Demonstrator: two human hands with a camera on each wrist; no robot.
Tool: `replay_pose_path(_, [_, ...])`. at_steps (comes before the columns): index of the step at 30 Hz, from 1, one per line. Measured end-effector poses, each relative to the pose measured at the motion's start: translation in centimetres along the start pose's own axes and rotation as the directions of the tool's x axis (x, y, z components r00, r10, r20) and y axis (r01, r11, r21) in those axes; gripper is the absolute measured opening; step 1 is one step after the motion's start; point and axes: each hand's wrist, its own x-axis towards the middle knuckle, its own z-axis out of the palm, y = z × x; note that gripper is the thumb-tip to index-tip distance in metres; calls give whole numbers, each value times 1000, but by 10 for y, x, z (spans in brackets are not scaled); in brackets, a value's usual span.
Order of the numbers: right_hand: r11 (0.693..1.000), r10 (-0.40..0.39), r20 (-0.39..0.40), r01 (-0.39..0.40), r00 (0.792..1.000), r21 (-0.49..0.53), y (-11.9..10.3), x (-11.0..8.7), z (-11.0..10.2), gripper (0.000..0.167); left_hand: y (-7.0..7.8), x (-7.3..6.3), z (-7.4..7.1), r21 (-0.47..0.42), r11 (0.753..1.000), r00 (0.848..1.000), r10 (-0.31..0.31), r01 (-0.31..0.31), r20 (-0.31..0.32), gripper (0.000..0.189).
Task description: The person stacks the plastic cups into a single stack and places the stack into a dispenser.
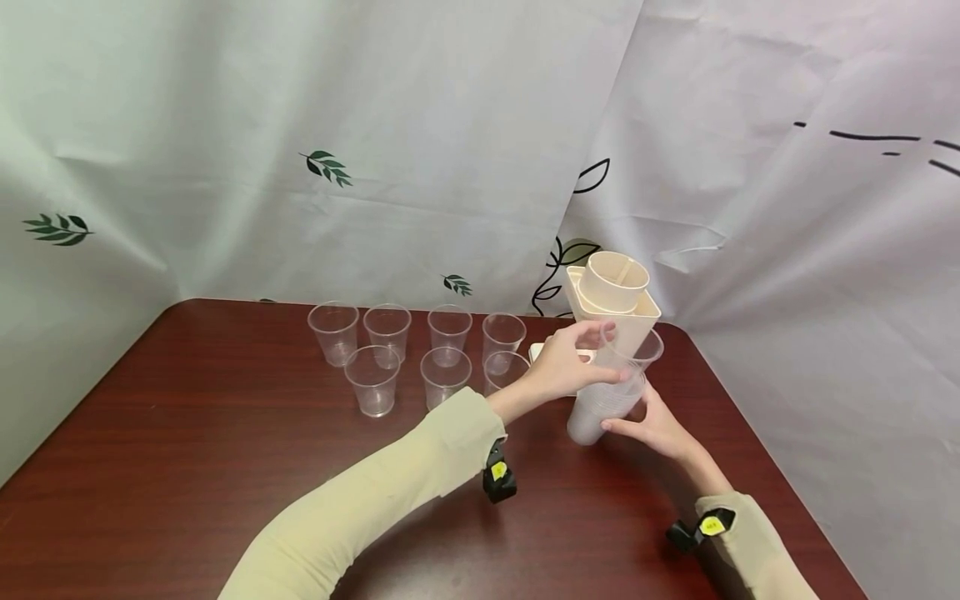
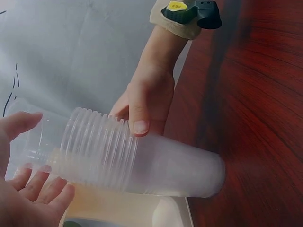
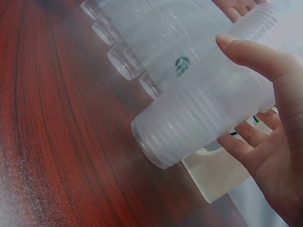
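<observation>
My right hand point(image 1: 660, 429) holds a tilted stack of clear plastic cups point(image 1: 596, 412), thumb on one side and fingers on the other. At the stack's upper end my left hand point(image 1: 557, 367) grips the top cup point(image 1: 637, 343), its thumb and fingers on opposite sides. This cup stands partly out of the stack, its lower part still inside the other cups. In the left wrist view, several closely nested rims show on the stack point(image 2: 175, 168). The stack's base point(image 3: 151, 149) is tilted near the tabletop in the right wrist view; I cannot tell whether it touches.
Several separate clear cups point(image 1: 373, 382) stand upright in two rows at the back of the dark red table point(image 1: 187, 467). A cream-coloured dispenser point(image 1: 617, 287) with a round open top stands behind the hands. A pale curtain point(image 1: 420, 167) hangs behind the table.
</observation>
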Motion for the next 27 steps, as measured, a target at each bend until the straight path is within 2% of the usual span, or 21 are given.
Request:
replay_pose_path(18, [999,24,24,-24,999,21,-1,0,0,77,-11,-4,2,19,999,998,-40,39,57,67])
replay_pose_path(27, [1000,-10,30,9,1000,30,0,0,0,74,-14,-3,4,4,998,994,-67,67,81,65])
